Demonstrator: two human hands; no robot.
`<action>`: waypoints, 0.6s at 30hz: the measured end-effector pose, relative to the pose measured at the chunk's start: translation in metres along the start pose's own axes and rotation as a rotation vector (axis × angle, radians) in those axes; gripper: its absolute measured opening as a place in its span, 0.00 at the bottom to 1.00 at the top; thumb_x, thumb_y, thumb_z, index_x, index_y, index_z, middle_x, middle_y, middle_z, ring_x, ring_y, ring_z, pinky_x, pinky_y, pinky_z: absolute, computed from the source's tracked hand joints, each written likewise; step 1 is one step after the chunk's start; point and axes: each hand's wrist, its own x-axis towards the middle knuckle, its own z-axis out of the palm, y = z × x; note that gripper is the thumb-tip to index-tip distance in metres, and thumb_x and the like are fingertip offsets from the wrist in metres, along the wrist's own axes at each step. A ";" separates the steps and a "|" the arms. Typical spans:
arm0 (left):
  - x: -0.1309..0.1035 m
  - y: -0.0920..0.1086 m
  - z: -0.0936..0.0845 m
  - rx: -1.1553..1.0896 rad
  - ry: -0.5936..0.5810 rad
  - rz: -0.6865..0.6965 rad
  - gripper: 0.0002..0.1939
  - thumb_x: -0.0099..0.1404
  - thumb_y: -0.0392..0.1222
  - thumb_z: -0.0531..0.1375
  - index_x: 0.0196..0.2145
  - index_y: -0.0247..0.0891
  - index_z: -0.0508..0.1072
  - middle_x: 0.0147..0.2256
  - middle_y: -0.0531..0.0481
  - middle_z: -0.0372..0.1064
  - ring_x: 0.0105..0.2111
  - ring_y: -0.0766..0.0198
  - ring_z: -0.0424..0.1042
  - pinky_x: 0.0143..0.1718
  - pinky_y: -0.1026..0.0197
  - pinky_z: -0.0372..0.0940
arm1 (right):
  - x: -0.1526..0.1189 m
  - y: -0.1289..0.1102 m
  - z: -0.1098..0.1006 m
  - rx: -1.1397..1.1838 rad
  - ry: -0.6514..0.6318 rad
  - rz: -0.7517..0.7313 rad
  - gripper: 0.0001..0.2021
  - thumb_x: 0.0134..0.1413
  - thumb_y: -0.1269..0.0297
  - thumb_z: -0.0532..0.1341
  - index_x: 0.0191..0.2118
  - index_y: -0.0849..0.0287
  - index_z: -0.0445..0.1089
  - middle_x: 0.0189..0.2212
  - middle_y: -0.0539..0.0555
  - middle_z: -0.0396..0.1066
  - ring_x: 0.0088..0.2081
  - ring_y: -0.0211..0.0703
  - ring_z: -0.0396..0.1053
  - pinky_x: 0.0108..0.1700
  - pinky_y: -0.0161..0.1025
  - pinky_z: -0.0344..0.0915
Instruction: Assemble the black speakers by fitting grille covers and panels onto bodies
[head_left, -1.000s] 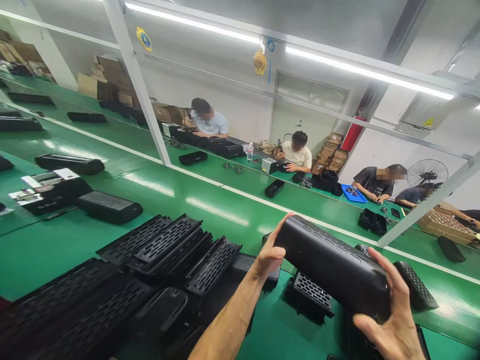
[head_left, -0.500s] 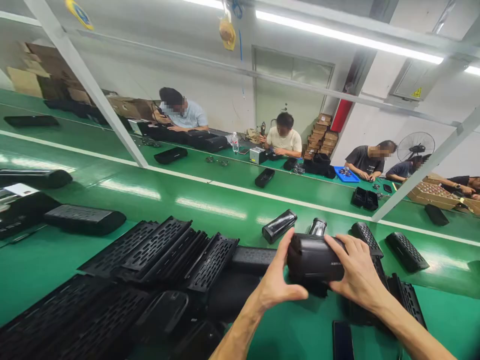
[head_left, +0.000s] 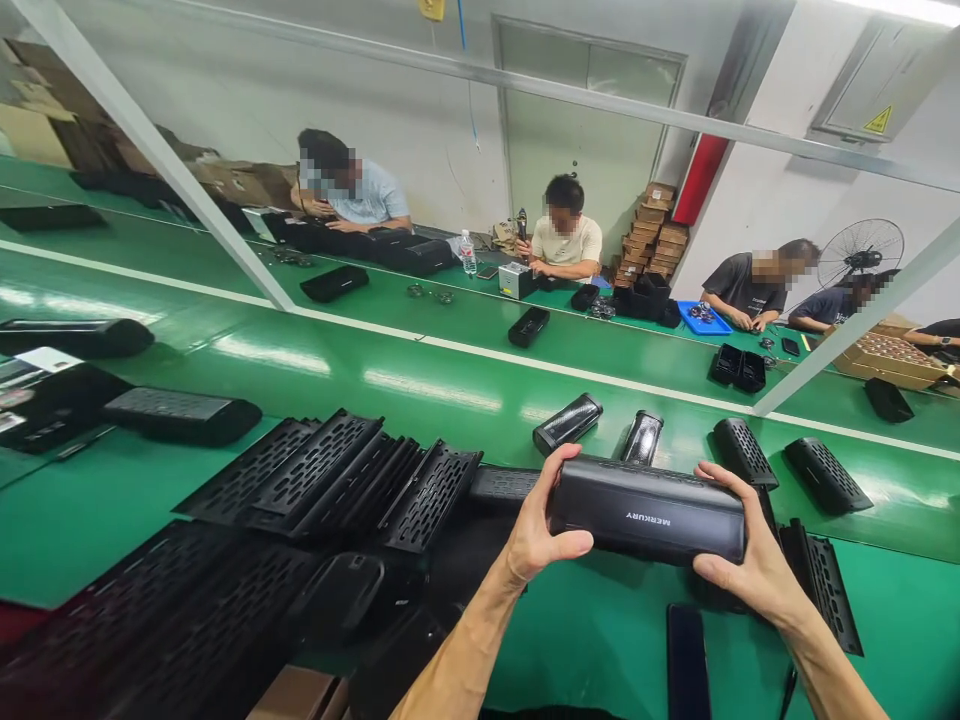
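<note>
The black speaker (head_left: 646, 510) now lies level between the two hands with its long side and the white brand lettering turned toward the camera, where half a second ago it was seen end-on and a second ago it was held up at a slant; it has been swung round and lowered, which looks like a turn-over check of the housing from side to side. The left hand (head_left: 536, 525) has its grip closed on the speaker's left end, thumb underneath and fingers curled over the top; the right hand (head_left: 750, 560) has its grip closed on the right end in the same way. The speaker is held just above the green bench (head_left: 615, 640), near its front edge. As for containers, a blue tray (head_left: 701, 318) on the far bench holds small parts too tiny to make out, and an open cardboard box (head_left: 889, 360) at the far right is filled with rows of small items. On the near bench lie a heap of perforated black grilles (head_left: 337, 480), two short cylinders (head_left: 568, 423) beyond the speaker, and a dark phone (head_left: 686, 660) beside the right wrist
</note>
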 end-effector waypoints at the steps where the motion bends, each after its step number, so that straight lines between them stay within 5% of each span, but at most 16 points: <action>1: 0.000 0.000 0.000 0.007 0.002 0.006 0.52 0.48 0.59 0.75 0.66 0.48 0.61 0.56 0.45 0.67 0.52 0.48 0.68 0.55 0.50 0.64 | -0.001 -0.001 0.003 -0.009 0.030 -0.015 0.43 0.51 0.37 0.70 0.68 0.46 0.56 0.67 0.60 0.62 0.68 0.65 0.60 0.70 0.61 0.54; 5: -0.001 0.000 -0.001 0.089 0.023 -0.017 0.52 0.47 0.61 0.75 0.65 0.47 0.63 0.61 0.44 0.60 0.56 0.44 0.65 0.60 0.47 0.60 | -0.004 0.001 0.009 -0.012 0.115 -0.043 0.37 0.52 0.41 0.70 0.64 0.47 0.61 0.64 0.58 0.65 0.66 0.63 0.63 0.67 0.57 0.59; 11: -0.002 0.006 -0.008 0.119 -0.100 -0.137 0.52 0.52 0.60 0.73 0.69 0.46 0.59 0.65 0.41 0.57 0.57 0.41 0.64 0.56 0.49 0.64 | -0.009 0.015 0.008 0.022 0.062 0.077 0.40 0.51 0.36 0.67 0.65 0.49 0.60 0.65 0.60 0.65 0.63 0.66 0.66 0.60 0.55 0.66; 15: -0.003 0.007 -0.007 0.049 -0.086 -0.144 0.50 0.52 0.59 0.73 0.67 0.47 0.61 0.64 0.43 0.56 0.54 0.45 0.65 0.50 0.54 0.65 | -0.011 0.010 0.005 0.049 0.018 0.066 0.51 0.46 0.31 0.69 0.70 0.48 0.51 0.69 0.63 0.59 0.67 0.68 0.62 0.63 0.59 0.64; 18: -0.003 0.007 -0.006 0.053 -0.064 -0.089 0.48 0.50 0.59 0.73 0.65 0.47 0.64 0.65 0.44 0.54 0.55 0.45 0.63 0.53 0.53 0.64 | -0.011 0.005 0.004 0.013 0.013 0.052 0.49 0.45 0.33 0.70 0.68 0.48 0.53 0.69 0.63 0.59 0.68 0.68 0.60 0.66 0.61 0.60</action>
